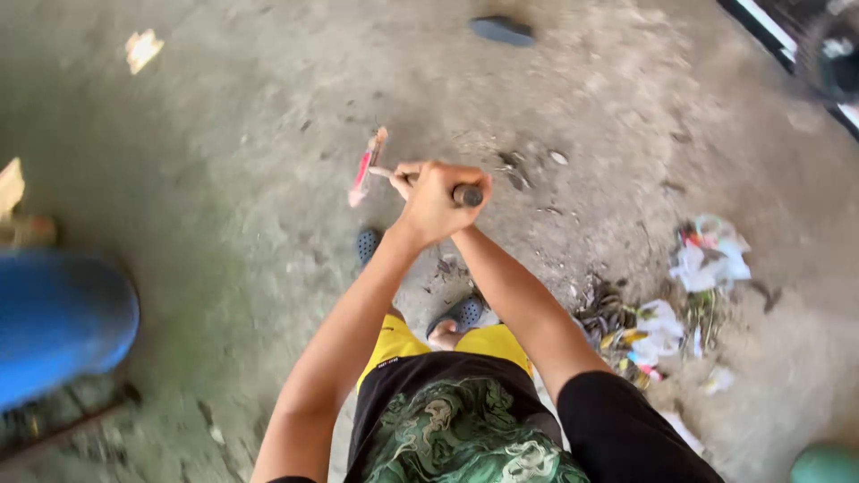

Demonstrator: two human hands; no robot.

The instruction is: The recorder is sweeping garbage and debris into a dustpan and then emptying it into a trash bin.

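- Both hands close together around a dark, round-ended tool handle (466, 195), held out in front of the body above the grey concrete floor (224, 179); the left hand (434, 201) wraps over the right hand (407, 179), which is mostly hidden.
- The handle looks rigid and fairly weighty, best held firmly with both hands near its end.
- Only a short dark stub shows past the fingers; the rest is covered.
- A pink-and-white stick-like object (367, 167) appears just beside the hands, blurred.
- A heap of litter (667, 313) lies to the right.
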